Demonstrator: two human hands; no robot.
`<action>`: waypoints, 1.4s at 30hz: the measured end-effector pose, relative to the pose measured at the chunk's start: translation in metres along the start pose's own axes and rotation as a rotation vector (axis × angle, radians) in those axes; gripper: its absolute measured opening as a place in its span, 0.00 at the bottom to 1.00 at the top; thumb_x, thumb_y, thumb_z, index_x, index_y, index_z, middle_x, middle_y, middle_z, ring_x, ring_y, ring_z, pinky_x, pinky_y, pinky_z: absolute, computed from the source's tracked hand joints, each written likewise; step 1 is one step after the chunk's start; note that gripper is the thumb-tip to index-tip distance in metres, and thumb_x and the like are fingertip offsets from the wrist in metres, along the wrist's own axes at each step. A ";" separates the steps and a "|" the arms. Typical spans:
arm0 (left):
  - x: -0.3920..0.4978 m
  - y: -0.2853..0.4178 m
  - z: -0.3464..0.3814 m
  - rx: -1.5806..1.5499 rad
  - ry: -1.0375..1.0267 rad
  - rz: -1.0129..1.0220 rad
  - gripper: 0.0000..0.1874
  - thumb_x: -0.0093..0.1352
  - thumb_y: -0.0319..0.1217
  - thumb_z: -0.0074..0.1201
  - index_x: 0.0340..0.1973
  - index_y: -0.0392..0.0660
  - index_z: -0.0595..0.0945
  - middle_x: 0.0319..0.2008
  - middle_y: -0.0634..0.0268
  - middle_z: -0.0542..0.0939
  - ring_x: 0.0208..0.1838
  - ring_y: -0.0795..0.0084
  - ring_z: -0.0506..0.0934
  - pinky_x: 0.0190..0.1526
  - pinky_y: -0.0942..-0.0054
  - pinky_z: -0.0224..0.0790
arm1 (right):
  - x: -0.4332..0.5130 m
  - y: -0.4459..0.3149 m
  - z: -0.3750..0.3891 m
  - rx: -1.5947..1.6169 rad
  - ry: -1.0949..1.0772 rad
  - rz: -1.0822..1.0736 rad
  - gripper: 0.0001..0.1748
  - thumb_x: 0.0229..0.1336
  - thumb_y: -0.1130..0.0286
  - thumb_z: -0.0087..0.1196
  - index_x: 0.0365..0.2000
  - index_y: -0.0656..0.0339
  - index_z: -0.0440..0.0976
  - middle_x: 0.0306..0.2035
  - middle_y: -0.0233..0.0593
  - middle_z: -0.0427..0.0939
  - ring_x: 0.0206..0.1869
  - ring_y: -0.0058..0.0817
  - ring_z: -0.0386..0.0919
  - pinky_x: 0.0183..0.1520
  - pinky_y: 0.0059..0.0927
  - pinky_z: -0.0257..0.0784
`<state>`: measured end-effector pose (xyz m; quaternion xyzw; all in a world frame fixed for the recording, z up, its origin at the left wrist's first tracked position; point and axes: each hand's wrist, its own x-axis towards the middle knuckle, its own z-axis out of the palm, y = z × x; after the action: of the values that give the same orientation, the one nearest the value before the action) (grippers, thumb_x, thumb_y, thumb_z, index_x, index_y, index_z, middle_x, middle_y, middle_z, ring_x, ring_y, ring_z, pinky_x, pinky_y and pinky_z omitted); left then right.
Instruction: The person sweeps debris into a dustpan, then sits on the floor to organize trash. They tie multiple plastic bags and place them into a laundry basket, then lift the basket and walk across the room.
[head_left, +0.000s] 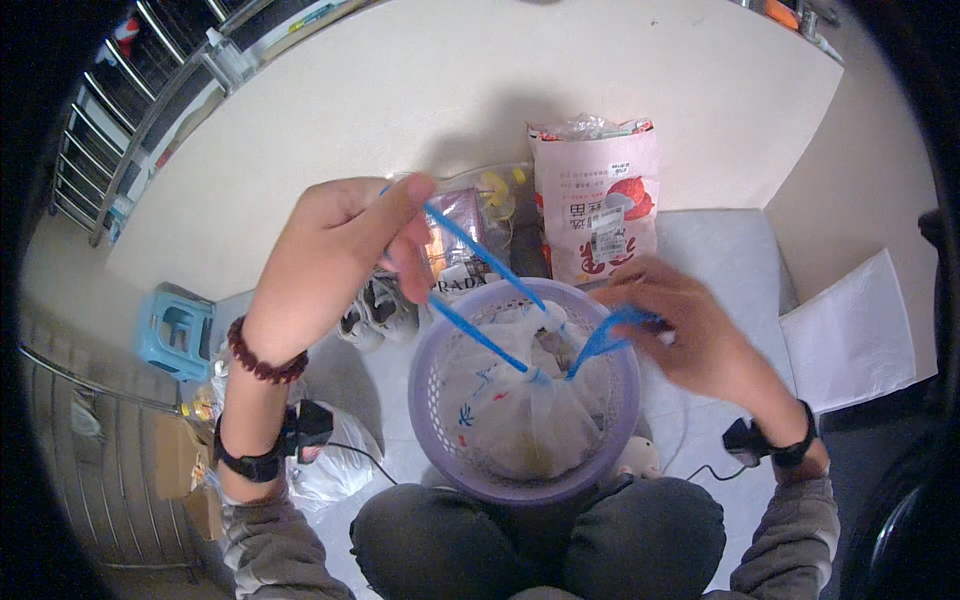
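Observation:
In front of my knees stands a round purple plastic basket (424, 420) with perforated sides. Inside it lies a translucent white plastic bag (555, 435) with a blue drawstring (480, 341), its mouth gathered into folds. My left hand (341, 247), above the basket's far left rim, grips a loop of the drawstring, whose two strands run taut down to the bag. Over the right rim, my right hand (667, 326) pinches another bunched blue length of the drawstring. Contents show dimly through the bag's opening; I cannot tell what they are.
A pink printed rice bag (596, 195) leans on the wall behind the basket, beside a clear bag (480, 217) of goods and a pair of sneakers (379, 311). A blue stool (176, 334), a cardboard box (184, 465) and a white plastic bag (337, 450) are leftward. A white sheet (855, 334) stands right.

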<state>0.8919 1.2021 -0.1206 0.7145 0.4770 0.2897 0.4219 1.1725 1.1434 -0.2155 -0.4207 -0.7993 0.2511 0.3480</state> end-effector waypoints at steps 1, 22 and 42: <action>-0.007 0.000 -0.005 0.033 0.036 -0.019 0.21 0.75 0.40 0.45 0.28 0.35 0.78 0.21 0.63 0.80 0.21 0.75 0.78 0.30 0.78 0.70 | 0.000 -0.005 -0.014 -0.153 0.030 -0.009 0.13 0.49 0.79 0.59 0.39 0.65 0.78 0.37 0.43 0.75 0.41 0.40 0.76 0.40 0.34 0.72; 0.001 -0.023 0.087 -0.049 -0.336 0.457 0.17 0.75 0.40 0.43 0.45 0.37 0.72 0.15 0.65 0.71 0.22 0.77 0.72 0.28 0.73 0.65 | 0.049 -0.089 -0.050 0.068 -0.080 0.010 0.12 0.46 0.78 0.65 0.35 0.61 0.82 0.34 0.38 0.82 0.33 0.21 0.77 0.40 0.25 0.74; 0.002 -0.023 0.062 0.209 -0.311 0.578 0.06 0.63 0.25 0.56 0.34 0.42 0.76 0.34 0.62 0.80 0.38 0.69 0.79 0.41 0.74 0.73 | 0.029 -0.053 -0.023 0.086 0.015 -0.183 0.15 0.52 0.74 0.60 0.43 0.62 0.76 0.38 0.38 0.80 0.34 0.27 0.78 0.38 0.28 0.74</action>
<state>0.9336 1.1883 -0.1699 0.8951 0.2117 0.2344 0.3148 1.1522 1.1428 -0.1543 -0.3325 -0.8202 0.2495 0.3930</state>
